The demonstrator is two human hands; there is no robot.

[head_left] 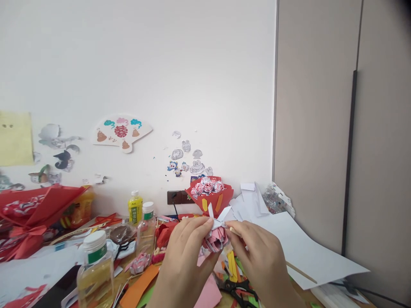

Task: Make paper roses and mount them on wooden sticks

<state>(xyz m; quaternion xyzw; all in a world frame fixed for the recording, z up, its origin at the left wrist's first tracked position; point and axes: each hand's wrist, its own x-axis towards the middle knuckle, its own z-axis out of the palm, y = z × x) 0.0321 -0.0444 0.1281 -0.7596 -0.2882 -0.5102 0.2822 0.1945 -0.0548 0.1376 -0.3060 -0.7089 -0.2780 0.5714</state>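
Note:
A folded pink and white paper flower (217,239) is held up over the cluttered table, its white pointed flaps upward. My left hand (188,250) grips it from the left, fingers on top and thumb beneath. My right hand (257,252) pinches a thin wooden stick (301,272) whose tip is beside the flower's right edge; the stick passes behind the hand and comes out at lower right. Below the hands lie black scissors (236,287) and pink paper (208,291). Another pink folded flower (140,262) rests to the left.
Behind the hands stands a red-wrapped bouquet (210,194). Bottles (96,273) stand at left, near a larger red bouquet (41,214). White sheets (308,244) cover the right side. Orange paper (140,285) lies near the front. A wall (218,64) closes off the back.

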